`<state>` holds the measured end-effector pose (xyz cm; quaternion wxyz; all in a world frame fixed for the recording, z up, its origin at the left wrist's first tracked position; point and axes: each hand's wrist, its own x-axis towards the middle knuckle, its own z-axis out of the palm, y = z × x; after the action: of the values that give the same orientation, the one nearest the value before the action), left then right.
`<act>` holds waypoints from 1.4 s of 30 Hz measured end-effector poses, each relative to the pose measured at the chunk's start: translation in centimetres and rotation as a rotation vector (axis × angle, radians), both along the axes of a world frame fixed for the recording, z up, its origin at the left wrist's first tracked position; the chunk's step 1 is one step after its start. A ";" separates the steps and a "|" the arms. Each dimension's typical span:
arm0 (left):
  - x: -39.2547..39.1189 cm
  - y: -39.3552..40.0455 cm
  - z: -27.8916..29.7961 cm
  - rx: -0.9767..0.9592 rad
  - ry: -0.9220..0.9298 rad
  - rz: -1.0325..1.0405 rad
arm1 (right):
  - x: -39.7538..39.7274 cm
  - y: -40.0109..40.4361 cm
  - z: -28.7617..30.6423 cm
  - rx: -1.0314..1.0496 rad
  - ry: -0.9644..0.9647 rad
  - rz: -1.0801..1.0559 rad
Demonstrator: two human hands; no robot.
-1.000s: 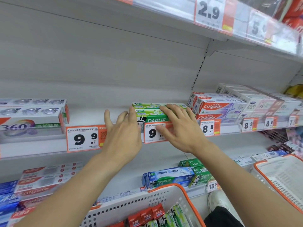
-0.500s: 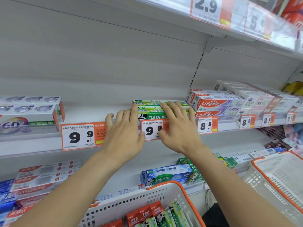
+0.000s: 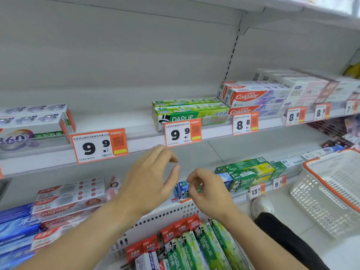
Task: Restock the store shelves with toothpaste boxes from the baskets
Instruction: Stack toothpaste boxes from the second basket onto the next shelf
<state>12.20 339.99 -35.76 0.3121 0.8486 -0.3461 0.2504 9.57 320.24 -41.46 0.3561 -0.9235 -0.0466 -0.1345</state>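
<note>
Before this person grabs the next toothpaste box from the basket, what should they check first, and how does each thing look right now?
1. Left hand free: ok, fingers loose, holding nothing.
2. Right hand free: cannot tell, fingertips curled together, maybe pinching something small.
3. Stock in the basket: ok, green Darlie boxes and red boxes lie inside.
4. Green Darlie stack on the shelf sits squarely: ok, behind its 9.9 price tag.
5. Room on the shelf: ok, bare shelf left of that stack.
6. Path down to the basket: ok, both hands hang just above it.
</note>
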 end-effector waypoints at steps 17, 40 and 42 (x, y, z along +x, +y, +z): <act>-7.2 -1.3 -19.2 0.650 0.965 0.042 | -6.7 -3.3 -11.6 -0.606 0.896 0.079; -7.8 -2.9 -22.4 0.523 1.071 0.115 | -10.9 -3.5 -12.2 -0.532 1.084 -0.102; -7.7 -2.6 -21.5 0.375 1.181 0.093 | -10.2 -4.4 -11.0 -0.468 1.201 -0.082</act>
<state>4.52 337.41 -57.25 0.2854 0.8984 -0.1158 -0.3131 -0.59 315.87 -52.48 0.1038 -0.8922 0.1679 0.4062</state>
